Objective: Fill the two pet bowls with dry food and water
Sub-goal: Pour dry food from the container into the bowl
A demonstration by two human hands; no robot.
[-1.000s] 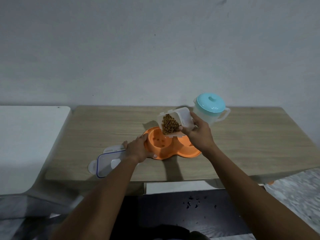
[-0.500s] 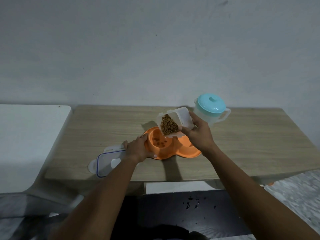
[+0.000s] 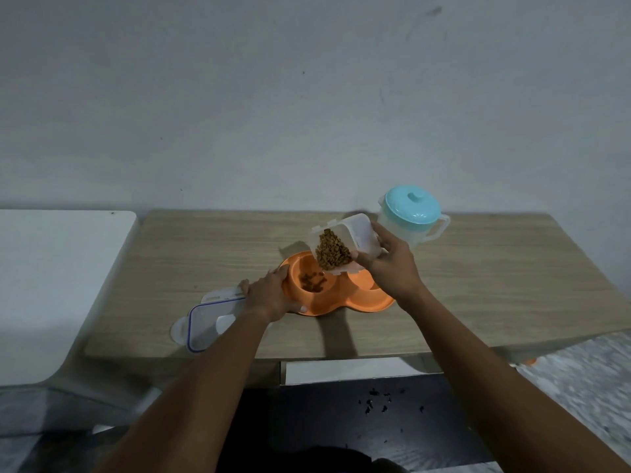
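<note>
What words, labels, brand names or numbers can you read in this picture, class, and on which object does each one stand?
None can be read. The clear food container, the orange double bowl, the jug, its turquoise lid and the container lid show no print.

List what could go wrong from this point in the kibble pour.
1. The clear container is tilted steeply in the right hand above the orange double bowl; kibble may rush out, overshoot the left bowl and scatter on the table.
2. Pieces may land in the right bowl, probably meant for water.
3. The right elbow swings near the lidded jug and may knock it.
</note>
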